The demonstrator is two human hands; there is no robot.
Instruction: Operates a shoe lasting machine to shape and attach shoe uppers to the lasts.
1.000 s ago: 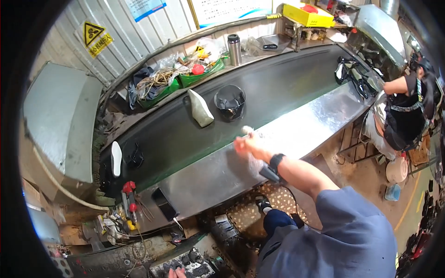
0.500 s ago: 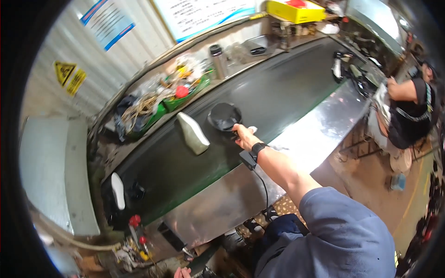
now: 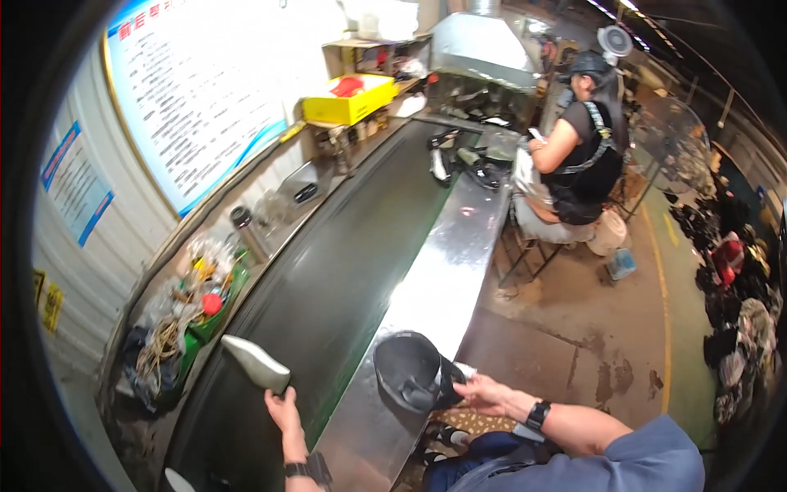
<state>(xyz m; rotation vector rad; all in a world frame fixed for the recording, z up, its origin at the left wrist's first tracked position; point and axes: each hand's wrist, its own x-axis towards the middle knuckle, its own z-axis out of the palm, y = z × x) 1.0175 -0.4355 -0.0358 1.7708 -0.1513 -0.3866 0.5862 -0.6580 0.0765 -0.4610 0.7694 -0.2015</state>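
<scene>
My right hand (image 3: 488, 395) grips the edge of a black, hollow, wide-mouthed piece (image 3: 399, 357), its opening turned up, over the metal ledge. A little white shows beside those fingers. On the dark belt at the left lies a shoe last (image 3: 256, 363), pale on top with an olive-grey end. My left hand (image 3: 284, 410) reaches to the near end of this last, fingers apart; whether they touch it I cannot tell. Part of another white-soled item (image 3: 177, 480) shows at the lower left rim.
A shiny metal ledge (image 3: 443, 271) borders the dark conveyor belt (image 3: 328, 254). Along the wall stand a green bin (image 3: 193, 348) of scraps and a steel flask (image 3: 249, 234). Black shoe parts (image 3: 484, 168) lie at the far end, where a seated co-worker (image 3: 586, 156) handles something pale.
My right hand has brought the black piece from above the belt back to the ledge, nearer me. The left hand has come up beside the last. The view has swung right.
</scene>
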